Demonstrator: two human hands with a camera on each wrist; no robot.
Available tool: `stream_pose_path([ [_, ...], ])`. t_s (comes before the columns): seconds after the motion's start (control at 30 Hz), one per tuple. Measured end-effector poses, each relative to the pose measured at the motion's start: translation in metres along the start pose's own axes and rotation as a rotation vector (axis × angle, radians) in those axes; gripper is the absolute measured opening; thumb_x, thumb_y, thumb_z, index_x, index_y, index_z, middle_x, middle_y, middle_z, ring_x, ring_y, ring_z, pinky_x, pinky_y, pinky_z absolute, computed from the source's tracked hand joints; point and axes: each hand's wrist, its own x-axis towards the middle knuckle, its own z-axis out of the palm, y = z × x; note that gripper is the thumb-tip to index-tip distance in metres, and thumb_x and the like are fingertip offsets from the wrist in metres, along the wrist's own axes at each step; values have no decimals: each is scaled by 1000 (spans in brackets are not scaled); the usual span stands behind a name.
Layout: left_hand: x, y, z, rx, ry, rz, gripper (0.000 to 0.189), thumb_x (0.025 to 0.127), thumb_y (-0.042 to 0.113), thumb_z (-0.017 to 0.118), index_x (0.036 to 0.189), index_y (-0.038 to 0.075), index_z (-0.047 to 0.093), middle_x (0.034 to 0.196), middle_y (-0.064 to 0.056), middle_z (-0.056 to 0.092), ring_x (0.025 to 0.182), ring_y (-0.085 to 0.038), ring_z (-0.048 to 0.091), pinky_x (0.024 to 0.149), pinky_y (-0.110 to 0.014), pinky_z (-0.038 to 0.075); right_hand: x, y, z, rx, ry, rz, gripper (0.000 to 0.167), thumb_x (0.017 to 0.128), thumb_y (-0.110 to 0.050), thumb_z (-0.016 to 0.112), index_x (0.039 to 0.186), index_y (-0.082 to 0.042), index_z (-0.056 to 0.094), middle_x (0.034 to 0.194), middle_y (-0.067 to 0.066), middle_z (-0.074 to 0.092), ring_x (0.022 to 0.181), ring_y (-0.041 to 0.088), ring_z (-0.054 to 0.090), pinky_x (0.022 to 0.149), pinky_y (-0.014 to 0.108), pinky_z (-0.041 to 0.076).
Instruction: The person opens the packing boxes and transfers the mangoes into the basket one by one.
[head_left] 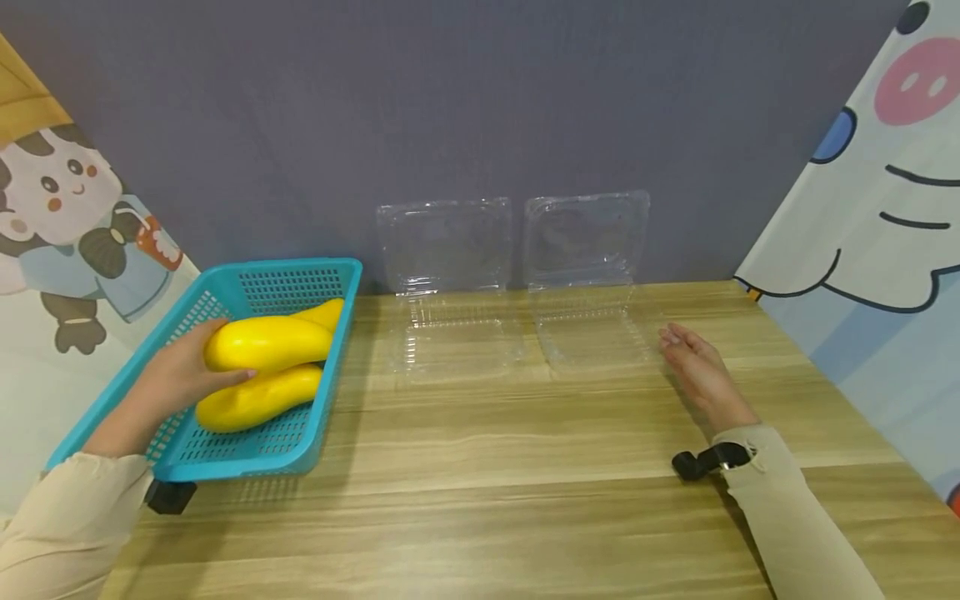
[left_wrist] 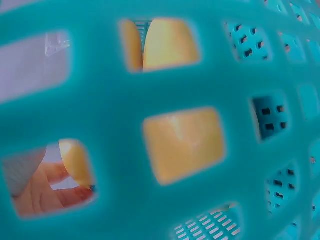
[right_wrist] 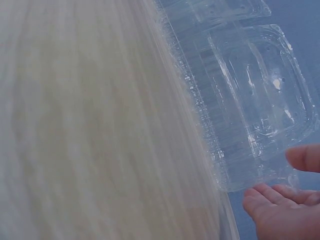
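Observation:
A turquoise basket (head_left: pixel 347 333) at the left holds several smooth, long yellow fruits. My left hand (head_left: pixel 171 367) reaches over its side and grips the left end of the upper yellow fruit (head_left: pixel 273 343), thumb below and fingers above. Beneath that one lies a second yellow fruit (head_left: pixel 258 402), and part of another yellow fruit (head_left: pixel 326 314) shows behind. Through the basket's holes, the left wrist view shows the left-hand fingers (left_wrist: pixel 57 187) against yellow. My right hand (head_left: pixel 699 371) is beside the right clear plastic clamshell box (head_left: pixel 588 333), fingers loosely bent and holding nothing.
To the left of that box stands another clear clamshell box (head_left: pixel 457 346); both have raised lids near the grey back panel (head_left: pixel 450 100). Wood-grain table (head_left: pixel 465 517) extends in front. Cartoon-printed sheets (head_left: pixel 862 208) border both sides.

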Motion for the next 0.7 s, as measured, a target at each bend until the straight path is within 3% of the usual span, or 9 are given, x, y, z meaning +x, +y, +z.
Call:
stream_pose_path([
  [0.43,-1,6,-2,-5,17,-28,99,84,45,67,143,-15,13,137,-43,26,115,-59,32,90,-71,29,3,-7,3,-47,36,29,65,102,-18,37,148,5,-3,154,26,-1,144,23,9,113,22,19],
  [0.57,-1,8,-4,-18,33,-22,99,85,45,67,143,-15,13,140,-42,22,120,-60,27,93,-71,26,1,-8,0,-26,46,42,68,101,-19,39,148,4,-5,154,24,-2,144,26,7,114,26,15],
  [0.7,-3,9,-8,-9,30,-27,100,85,45,66,143,-15,12,142,-41,20,121,-61,26,93,-71,26,-2,-9,-5,37,75,71,72,100,-22,42,149,0,-6,157,16,0,144,17,9,114,23,14],
])
